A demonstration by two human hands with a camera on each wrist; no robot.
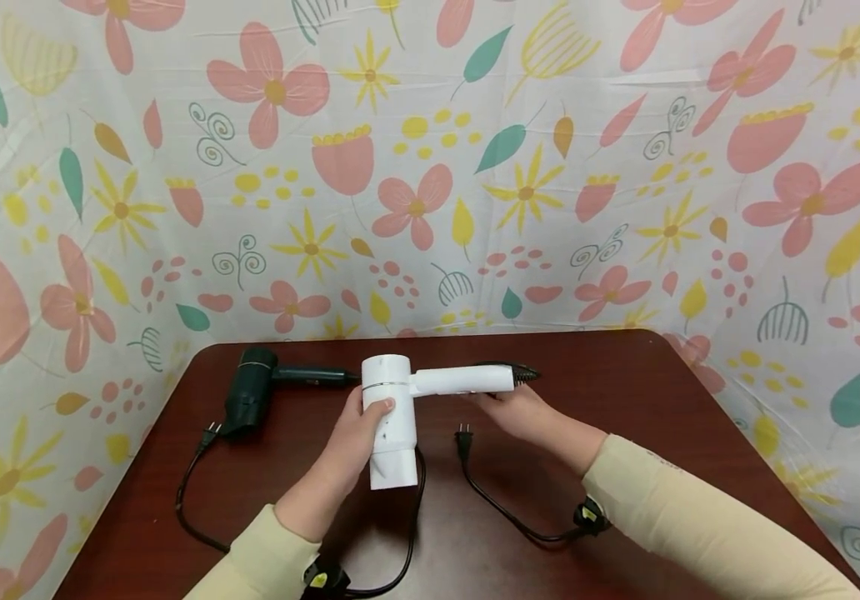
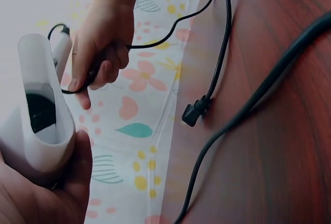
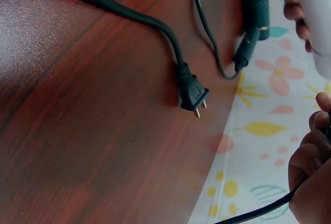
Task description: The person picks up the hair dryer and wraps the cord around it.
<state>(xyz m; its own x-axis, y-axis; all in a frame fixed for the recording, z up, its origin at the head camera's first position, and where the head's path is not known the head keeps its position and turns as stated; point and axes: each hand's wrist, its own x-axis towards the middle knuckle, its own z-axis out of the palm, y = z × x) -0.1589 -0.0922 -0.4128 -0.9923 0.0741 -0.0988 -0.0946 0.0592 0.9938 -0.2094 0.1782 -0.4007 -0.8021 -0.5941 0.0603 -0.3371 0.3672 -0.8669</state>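
Observation:
A white hair dryer [image 1: 397, 433] is held up over the table, its barrel upright with the nozzle downward and its handle pointing right. My left hand [image 1: 353, 437] grips the barrel, thumb across the near side; in the left wrist view the open nozzle [image 2: 64, 115] faces the camera. Close below the handle's end is my right hand [image 1: 512, 410]. Its fingers curl round the dryer's black cord [image 2: 165, 40], as the left wrist view shows. In the right wrist view this hand [image 3: 313, 167] sits below the handle end, partly cut off by the frame.
A dark green hair dryer [image 1: 250, 392] lies at the table's back left, with a plug [image 1: 211, 435] beside its nozzle. Another black two-prong plug [image 1: 463, 442] lies on the brown table [image 1: 670, 500] between my arms. A flowered cloth [image 1: 430, 167] hangs behind the table.

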